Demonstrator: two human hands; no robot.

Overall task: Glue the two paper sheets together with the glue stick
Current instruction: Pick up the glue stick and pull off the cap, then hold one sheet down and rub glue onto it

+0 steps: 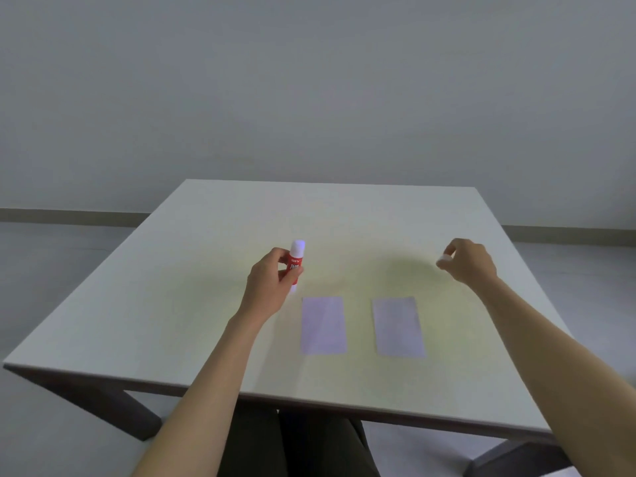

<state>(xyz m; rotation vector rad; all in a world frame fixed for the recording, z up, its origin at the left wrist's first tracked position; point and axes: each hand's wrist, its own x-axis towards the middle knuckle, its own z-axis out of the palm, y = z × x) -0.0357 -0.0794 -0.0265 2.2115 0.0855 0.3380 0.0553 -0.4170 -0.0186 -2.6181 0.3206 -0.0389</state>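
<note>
Above the bench (447, 208), left hand (272, 284) grips the uncapped glue stick (296, 265); right hand (469, 261) pinches its cap (443, 261). Loose paper sheets (323, 325) may slide when rubbed unless held.

- The left hand (267, 283) covers the left side of the glue stick (295, 264), so part of its red label is hidden; the visible print is too blurred to read.
- The right hand (468, 263) pinches a small white object (443, 261), mostly concealed by the fingers, likely the cap.
- Both forearms run off the bottom edge.
- The table (206, 235) hides most of its dark legs.
</note>
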